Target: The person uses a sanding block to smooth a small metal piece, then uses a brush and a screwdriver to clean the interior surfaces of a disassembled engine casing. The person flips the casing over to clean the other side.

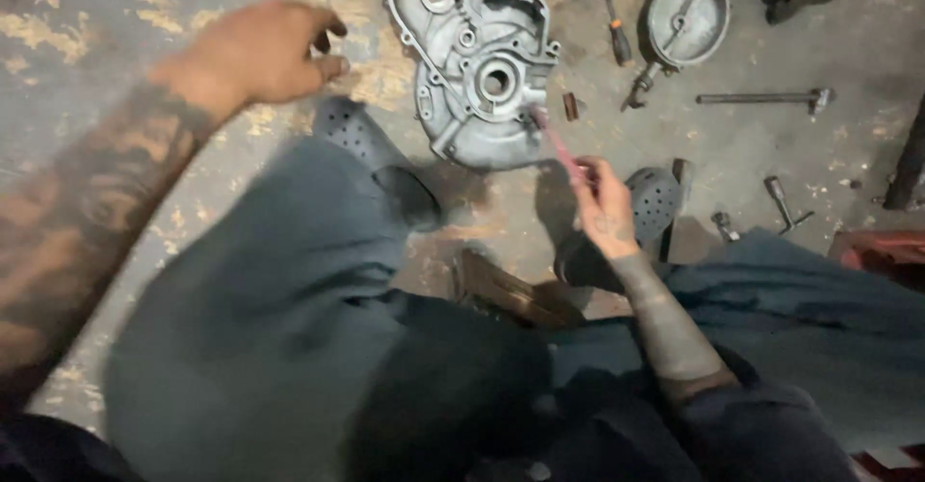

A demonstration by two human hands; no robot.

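A grey cast-metal engine case [474,53] lies flat on the concrete floor between my feet. My right hand [605,205] grips a thin pink-handled brush [556,142] whose tip touches the case's lower right edge. My left hand [265,51] hovers above the floor to the left of the case, its fingers loosely curled and holding nothing. I sit low, with my knees in grey trousers and perforated dark clogs [364,140] beside the case.
A round metal cover [686,18] lies right of the case, a screwdriver [612,15] beside it. A long rod tool [761,98], a small T-shaped tool [782,203] and small loose parts lie on the floor at right. A red object [882,251] sits at the right edge.
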